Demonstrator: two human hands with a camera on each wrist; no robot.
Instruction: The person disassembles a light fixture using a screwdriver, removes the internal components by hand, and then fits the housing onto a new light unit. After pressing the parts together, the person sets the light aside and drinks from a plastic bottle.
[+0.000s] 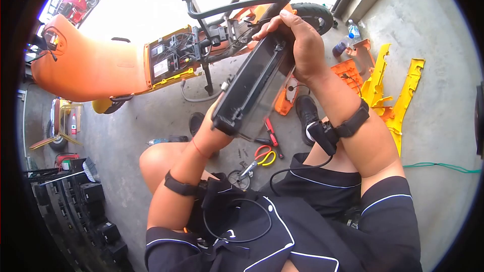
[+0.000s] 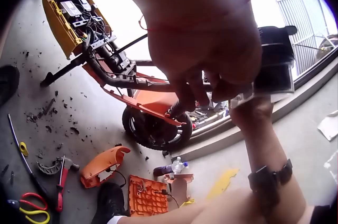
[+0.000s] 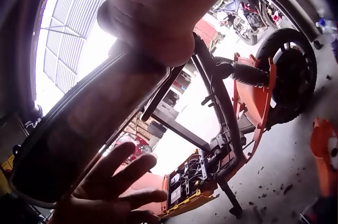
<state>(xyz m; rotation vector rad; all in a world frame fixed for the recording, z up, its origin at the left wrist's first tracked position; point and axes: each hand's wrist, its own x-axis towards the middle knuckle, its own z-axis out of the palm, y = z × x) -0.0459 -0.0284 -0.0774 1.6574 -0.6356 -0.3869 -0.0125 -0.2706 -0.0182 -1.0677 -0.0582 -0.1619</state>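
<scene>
A long black casing (image 1: pixel 252 78) with a clear plastic sheet (image 1: pixel 275 90) along its side is held tilted between both hands. The right hand (image 1: pixel 305 45) grips its upper end, fingers bent over the edge. At the lower end, the left hand (image 1: pixel 214 133) supports it from behind, partly hidden. In the right wrist view, the left hand (image 3: pixel 113 189) has spread fingers beside the casing (image 3: pixel 74 129), and the right hand (image 3: pixel 148 29) lies across its far end. The left wrist view shows the casing (image 2: pixel 272 60) beyond the left hand (image 2: pixel 206 50).
A partly stripped orange scooter (image 1: pixel 96 58) stands ahead, its frame and wiring exposed. On the floor lie scissors (image 1: pixel 264 155), a red-handled tool (image 1: pixel 270 131), an orange tray (image 1: pixel 347 73) and yellow panels (image 1: pixel 411 85). Black parts (image 1: pixel 75 211) are at the left.
</scene>
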